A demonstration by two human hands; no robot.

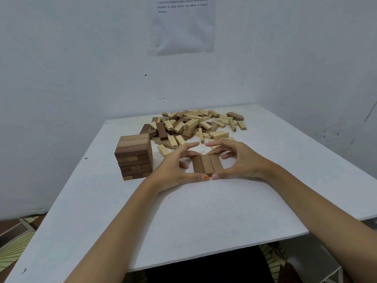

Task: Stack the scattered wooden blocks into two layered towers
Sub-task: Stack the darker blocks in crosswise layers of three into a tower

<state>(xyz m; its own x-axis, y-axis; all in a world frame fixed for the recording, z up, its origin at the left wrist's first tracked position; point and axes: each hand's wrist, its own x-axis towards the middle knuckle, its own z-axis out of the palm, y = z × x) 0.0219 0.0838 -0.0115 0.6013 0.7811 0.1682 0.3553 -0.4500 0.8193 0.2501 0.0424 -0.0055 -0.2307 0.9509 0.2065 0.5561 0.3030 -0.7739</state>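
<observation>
Three brown wooden blocks lie side by side as one flat layer (207, 164) on the white table (204, 211). My left hand (177, 168) curls round the layer's left side and my right hand (242, 160) round its right side. Both thumbs meet at the layer's near end, and both index fingers arch over its far end. A finished-looking tower (133, 158) of several layers stands to the left of my left hand. Behind the hands lies a loose pile of light and dark blocks (195, 125).
The table sits in a corner between two white walls, with a printed sheet (183, 25) taped to the far wall. The table's near edge (220, 254) runs under my forearms. A patterned floor mat (14, 248) shows at the lower left.
</observation>
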